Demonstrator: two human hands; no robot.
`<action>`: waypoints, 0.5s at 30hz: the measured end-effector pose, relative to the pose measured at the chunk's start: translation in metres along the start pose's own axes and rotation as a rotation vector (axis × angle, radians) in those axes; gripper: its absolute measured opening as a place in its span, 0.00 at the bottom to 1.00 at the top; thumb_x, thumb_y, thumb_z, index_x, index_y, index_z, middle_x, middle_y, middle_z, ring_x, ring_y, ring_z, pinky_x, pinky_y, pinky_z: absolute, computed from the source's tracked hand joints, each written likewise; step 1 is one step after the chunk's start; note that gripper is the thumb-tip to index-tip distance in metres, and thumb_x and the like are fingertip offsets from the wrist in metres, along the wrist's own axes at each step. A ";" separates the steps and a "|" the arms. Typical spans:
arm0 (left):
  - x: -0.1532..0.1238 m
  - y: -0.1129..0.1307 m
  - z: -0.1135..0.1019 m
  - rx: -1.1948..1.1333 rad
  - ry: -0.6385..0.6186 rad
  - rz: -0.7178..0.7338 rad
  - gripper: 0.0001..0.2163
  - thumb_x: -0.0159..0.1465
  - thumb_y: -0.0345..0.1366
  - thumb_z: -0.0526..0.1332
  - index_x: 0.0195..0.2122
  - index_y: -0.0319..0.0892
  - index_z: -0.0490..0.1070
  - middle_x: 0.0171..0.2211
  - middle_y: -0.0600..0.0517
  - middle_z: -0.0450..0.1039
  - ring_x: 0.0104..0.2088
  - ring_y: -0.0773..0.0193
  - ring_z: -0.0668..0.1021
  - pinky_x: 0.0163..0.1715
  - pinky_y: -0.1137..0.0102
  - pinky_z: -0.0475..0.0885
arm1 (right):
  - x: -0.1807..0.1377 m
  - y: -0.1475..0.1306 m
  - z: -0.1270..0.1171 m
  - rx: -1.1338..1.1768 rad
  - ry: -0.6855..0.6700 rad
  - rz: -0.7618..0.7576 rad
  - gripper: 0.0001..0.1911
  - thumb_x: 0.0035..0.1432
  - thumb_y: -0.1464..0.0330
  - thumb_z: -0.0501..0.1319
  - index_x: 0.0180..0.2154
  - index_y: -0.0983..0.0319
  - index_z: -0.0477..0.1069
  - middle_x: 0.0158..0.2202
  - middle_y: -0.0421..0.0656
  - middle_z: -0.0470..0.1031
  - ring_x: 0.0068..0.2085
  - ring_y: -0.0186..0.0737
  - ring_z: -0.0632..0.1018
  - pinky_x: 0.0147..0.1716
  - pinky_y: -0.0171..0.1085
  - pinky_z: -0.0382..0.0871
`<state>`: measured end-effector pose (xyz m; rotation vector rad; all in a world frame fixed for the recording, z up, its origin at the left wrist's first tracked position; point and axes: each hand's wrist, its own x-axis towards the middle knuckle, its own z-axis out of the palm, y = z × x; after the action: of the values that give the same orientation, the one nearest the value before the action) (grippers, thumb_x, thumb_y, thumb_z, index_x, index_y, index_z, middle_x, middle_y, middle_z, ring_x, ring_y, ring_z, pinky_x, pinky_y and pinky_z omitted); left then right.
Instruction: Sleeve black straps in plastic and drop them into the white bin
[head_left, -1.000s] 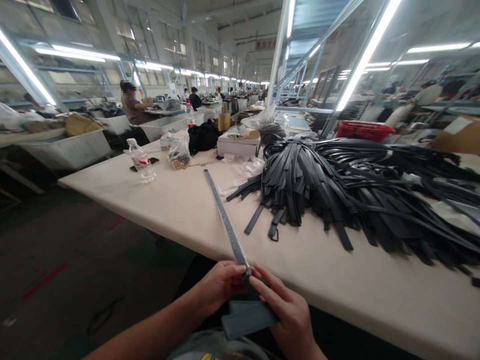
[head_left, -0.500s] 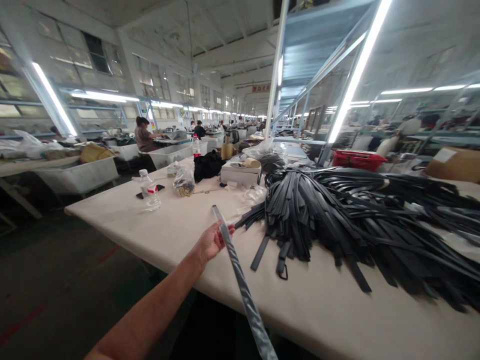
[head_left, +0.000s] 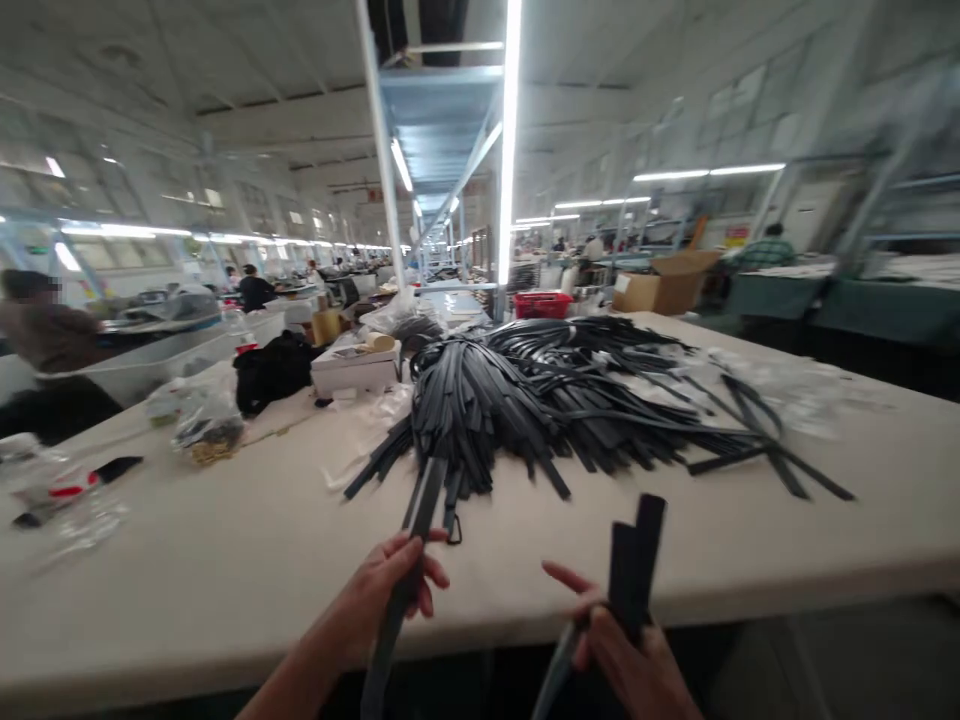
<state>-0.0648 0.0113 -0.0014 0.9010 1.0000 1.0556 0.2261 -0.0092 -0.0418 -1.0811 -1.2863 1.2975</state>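
Note:
My left hand (head_left: 390,590) is closed around a long dark strap (head_left: 420,510) that runs from below the table edge up toward the pile. My right hand (head_left: 626,660) grips the strap's folded end (head_left: 634,570), which stands upright, with the forefinger stretched out to the left. Both hands hover at the near edge of the cream table (head_left: 225,560). A big heap of dark straps (head_left: 525,400) lies on the table just beyond my hands.
On the table's left lie a plastic bottle (head_left: 52,495), a bag of small parts (head_left: 202,425), a black bag (head_left: 270,370) and a white box (head_left: 356,365). A red basket (head_left: 544,303) and a cardboard box (head_left: 664,283) stand at the back. People work at tables on the left and far right.
The view has swung right. My left hand has drawn back to the table edge, still on the strap. My right hand has come back into view holding the strap's folded end upright.

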 end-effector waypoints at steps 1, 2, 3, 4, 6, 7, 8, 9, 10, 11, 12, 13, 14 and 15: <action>-0.005 -0.014 0.012 0.051 -0.077 -0.053 0.20 0.64 0.47 0.59 0.50 0.36 0.70 0.29 0.46 0.79 0.19 0.69 0.76 0.18 0.78 0.61 | 0.008 -0.005 -0.001 0.033 0.001 -0.003 0.23 0.57 0.50 0.60 0.27 0.64 0.76 0.57 0.55 0.72 0.19 0.25 0.68 0.18 0.31 0.61; -0.009 -0.026 0.023 0.101 -0.153 -0.102 0.21 0.64 0.48 0.58 0.49 0.37 0.70 0.29 0.46 0.79 0.20 0.69 0.76 0.18 0.78 0.60 | 0.015 -0.010 -0.002 0.063 -0.014 -0.007 0.22 0.57 0.51 0.61 0.29 0.64 0.77 0.58 0.55 0.71 0.19 0.24 0.68 0.18 0.31 0.62; -0.013 -0.036 0.032 0.152 -0.230 -0.143 0.21 0.64 0.49 0.58 0.49 0.37 0.71 0.29 0.46 0.79 0.20 0.69 0.76 0.19 0.78 0.60 | 0.020 -0.015 -0.002 0.093 -0.010 -0.015 0.20 0.56 0.52 0.62 0.30 0.63 0.77 0.58 0.53 0.72 0.19 0.24 0.68 0.18 0.30 0.61; -0.015 -0.043 0.039 0.200 -0.303 -0.177 0.22 0.64 0.50 0.57 0.49 0.37 0.71 0.29 0.47 0.79 0.20 0.69 0.76 0.19 0.78 0.60 | 0.024 -0.019 -0.002 0.117 -0.034 -0.028 0.20 0.57 0.53 0.62 0.31 0.63 0.78 0.57 0.52 0.72 0.19 0.23 0.67 0.19 0.30 0.61; -0.018 -0.051 0.051 0.282 -0.420 -0.232 0.23 0.64 0.52 0.56 0.49 0.38 0.71 0.29 0.48 0.78 0.21 0.69 0.76 0.20 0.77 0.59 | 0.025 -0.023 -0.003 0.167 -0.090 -0.045 0.18 0.58 0.55 0.62 0.32 0.63 0.79 0.54 0.50 0.75 0.18 0.21 0.66 0.19 0.29 0.62; -0.018 -0.052 0.056 0.313 -0.449 -0.248 0.23 0.64 0.52 0.56 0.49 0.38 0.71 0.30 0.48 0.78 0.21 0.68 0.76 0.20 0.76 0.59 | 0.024 -0.023 -0.003 0.188 -0.111 -0.048 0.18 0.59 0.55 0.61 0.33 0.63 0.79 0.52 0.49 0.77 0.18 0.21 0.66 0.20 0.29 0.63; -0.017 -0.052 0.060 0.341 -0.459 -0.251 0.23 0.64 0.53 0.55 0.50 0.39 0.71 0.31 0.49 0.77 0.23 0.68 0.76 0.21 0.76 0.60 | 0.021 -0.022 -0.002 0.204 -0.117 -0.048 0.17 0.60 0.56 0.60 0.33 0.62 0.79 0.50 0.48 0.78 0.19 0.22 0.67 0.21 0.28 0.64; -0.016 -0.051 0.065 0.364 -0.459 -0.235 0.23 0.64 0.52 0.55 0.50 0.39 0.71 0.32 0.49 0.77 0.26 0.67 0.77 0.24 0.75 0.63 | 0.018 -0.020 -0.002 0.214 -0.109 -0.049 0.17 0.60 0.56 0.60 0.34 0.62 0.80 0.48 0.47 0.79 0.20 0.23 0.69 0.22 0.28 0.66; -0.014 -0.049 0.069 0.385 -0.456 -0.202 0.22 0.64 0.52 0.56 0.50 0.40 0.71 0.35 0.49 0.77 0.29 0.65 0.77 0.28 0.74 0.66 | 0.014 -0.018 -0.001 0.214 -0.092 -0.051 0.16 0.61 0.57 0.60 0.35 0.61 0.80 0.47 0.46 0.80 0.21 0.24 0.71 0.23 0.28 0.67; -0.013 -0.048 0.073 0.401 -0.457 -0.154 0.22 0.64 0.52 0.57 0.51 0.41 0.71 0.37 0.48 0.76 0.33 0.62 0.77 0.32 0.72 0.68 | 0.010 -0.016 0.001 0.208 -0.075 -0.058 0.16 0.60 0.57 0.60 0.35 0.61 0.80 0.46 0.46 0.80 0.23 0.26 0.72 0.25 0.28 0.68; -0.011 -0.047 0.078 0.413 -0.465 -0.106 0.23 0.63 0.52 0.58 0.51 0.42 0.71 0.39 0.48 0.76 0.37 0.60 0.77 0.36 0.70 0.69 | 0.006 -0.015 0.002 0.203 -0.064 -0.063 0.15 0.60 0.57 0.61 0.36 0.60 0.80 0.46 0.45 0.80 0.25 0.27 0.74 0.25 0.28 0.68; -0.010 -0.048 0.083 0.419 -0.468 -0.069 0.23 0.61 0.52 0.60 0.51 0.41 0.71 0.39 0.48 0.76 0.38 0.59 0.76 0.39 0.68 0.69 | 0.003 -0.015 0.003 0.189 -0.064 -0.069 0.14 0.59 0.57 0.62 0.36 0.60 0.81 0.47 0.45 0.80 0.26 0.28 0.75 0.26 0.28 0.69; -0.009 -0.049 0.089 0.421 -0.463 -0.051 0.23 0.60 0.52 0.61 0.49 0.40 0.72 0.38 0.48 0.76 0.38 0.58 0.76 0.40 0.68 0.68 | -0.001 -0.016 0.004 0.164 -0.067 -0.077 0.14 0.58 0.57 0.63 0.37 0.60 0.81 0.48 0.46 0.80 0.28 0.30 0.75 0.26 0.29 0.69; -0.008 -0.051 0.094 0.421 -0.453 -0.051 0.22 0.60 0.52 0.61 0.46 0.39 0.73 0.35 0.48 0.76 0.36 0.59 0.75 0.40 0.67 0.68 | -0.005 -0.018 0.003 0.128 -0.061 -0.089 0.14 0.58 0.57 0.63 0.37 0.60 0.81 0.48 0.46 0.80 0.29 0.31 0.76 0.26 0.30 0.69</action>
<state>0.0362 -0.0196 -0.0199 1.3783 0.8634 0.5612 0.2244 -0.0149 -0.0244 -0.8915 -1.2636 1.3353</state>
